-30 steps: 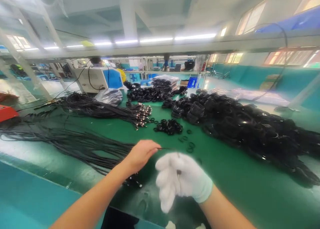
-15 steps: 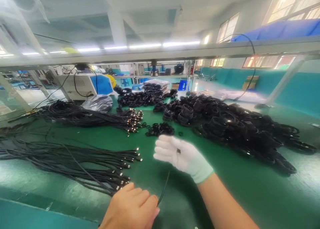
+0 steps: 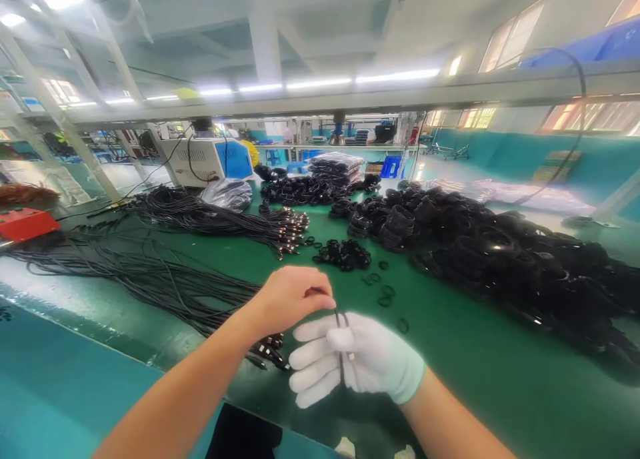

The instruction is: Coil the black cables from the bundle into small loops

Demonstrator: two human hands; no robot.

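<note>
A green worktop (image 3: 450, 379) in a bright factory hall carries loose cables (image 3: 150, 272), coiled cable heaps (image 3: 500, 259) and small rings (image 3: 345, 253). Above its near edge, the bare left hand (image 3: 290, 297) and gloved right hand (image 3: 357, 362) together pinch one thin black cable (image 3: 341, 352).

Thin black cable (image 3: 341, 352) partly hidden in gloved right hand (image 3: 355, 362); coiled-cable heap (image 3: 525, 265) cut off at 3 o'clock.

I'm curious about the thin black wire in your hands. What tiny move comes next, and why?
Probably wrap the cable round the gloved right hand again: it already crosses that palm, and the bare left hand pinches its upper end just above.
</note>
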